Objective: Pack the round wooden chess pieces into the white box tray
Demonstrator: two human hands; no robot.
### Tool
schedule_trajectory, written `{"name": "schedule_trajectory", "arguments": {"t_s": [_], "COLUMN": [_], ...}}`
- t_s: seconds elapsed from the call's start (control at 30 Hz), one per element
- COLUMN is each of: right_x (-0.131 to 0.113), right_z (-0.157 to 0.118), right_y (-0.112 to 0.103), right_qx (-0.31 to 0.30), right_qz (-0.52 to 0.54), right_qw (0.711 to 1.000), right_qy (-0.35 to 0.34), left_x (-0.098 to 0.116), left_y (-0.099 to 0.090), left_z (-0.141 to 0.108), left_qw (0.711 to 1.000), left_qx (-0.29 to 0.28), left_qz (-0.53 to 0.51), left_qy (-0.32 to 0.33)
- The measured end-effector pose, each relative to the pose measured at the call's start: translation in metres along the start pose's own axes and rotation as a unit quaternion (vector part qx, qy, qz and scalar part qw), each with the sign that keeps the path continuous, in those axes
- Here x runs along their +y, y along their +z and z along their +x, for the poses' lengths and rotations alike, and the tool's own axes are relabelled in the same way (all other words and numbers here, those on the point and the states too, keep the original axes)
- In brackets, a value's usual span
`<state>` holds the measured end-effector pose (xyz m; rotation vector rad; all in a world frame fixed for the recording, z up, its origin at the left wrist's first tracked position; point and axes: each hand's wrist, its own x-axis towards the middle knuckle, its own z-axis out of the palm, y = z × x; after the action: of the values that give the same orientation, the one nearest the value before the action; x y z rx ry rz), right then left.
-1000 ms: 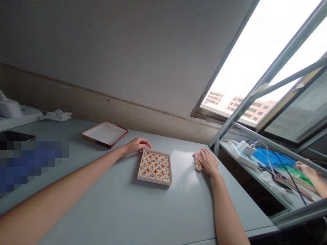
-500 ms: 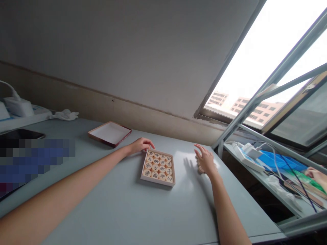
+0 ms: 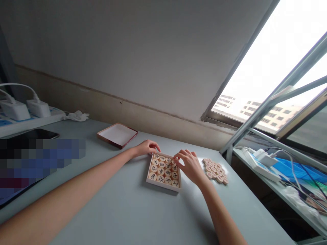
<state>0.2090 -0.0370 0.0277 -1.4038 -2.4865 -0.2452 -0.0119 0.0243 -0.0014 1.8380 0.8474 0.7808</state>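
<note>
A shallow square box (image 3: 163, 186) holds round wooden Chinese chess pieces (image 3: 161, 171) in rows, dark characters facing up. At its far left corner, my left hand (image 3: 146, 148) has its fingers curled against the rim. Over the far right corner reaches my right hand (image 3: 187, 162), thumb and fingers bent inward above the pieces there; whether a piece is between the fingertips is hidden. To the right of that hand, a cluster of more chess pieces (image 3: 215, 170) lies flat on the table, marked in a reddish colour.
The box lid (image 3: 118, 135) lies inner side up, behind and left of the box. A phone (image 3: 38, 134) and a power strip with chargers (image 3: 38, 109) are on the left of the grey table (image 3: 122, 211). At right stand a metal frame (image 3: 245, 126) and a cluttered shelf (image 3: 283, 194).
My right hand has moved left from above the loose pieces to the box, its fingers now bent, uncovering the cluster. My left hand stays at the box corner. The view has shifted slightly.
</note>
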Motion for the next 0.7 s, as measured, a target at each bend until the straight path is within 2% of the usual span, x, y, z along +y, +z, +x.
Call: {"name": "schedule_trajectory", "arguments": {"t_s": [0.27, 0.47, 0.7], "right_x": [0.007, 0.01, 0.013], "right_z": [-0.004, -0.002, -0.003], "right_y": [-0.001, 0.002, 0.004], "right_qx": [-0.021, -0.045, -0.018], "right_qz": [0.014, 0.061, 0.128], "right_qw": [1.0, 0.997, 0.991], "right_qy": [0.012, 0.023, 0.013], "left_x": [0.008, 0.006, 0.006], "left_y": [0.002, 0.001, -0.001], "left_z": [-0.003, -0.002, -0.003], "left_qw": [1.0, 1.0, 0.999], "left_qx": [0.004, 0.0, -0.009], "left_qz": [0.006, 0.014, 0.044], "left_qy": [-0.014, -0.018, -0.004]}}
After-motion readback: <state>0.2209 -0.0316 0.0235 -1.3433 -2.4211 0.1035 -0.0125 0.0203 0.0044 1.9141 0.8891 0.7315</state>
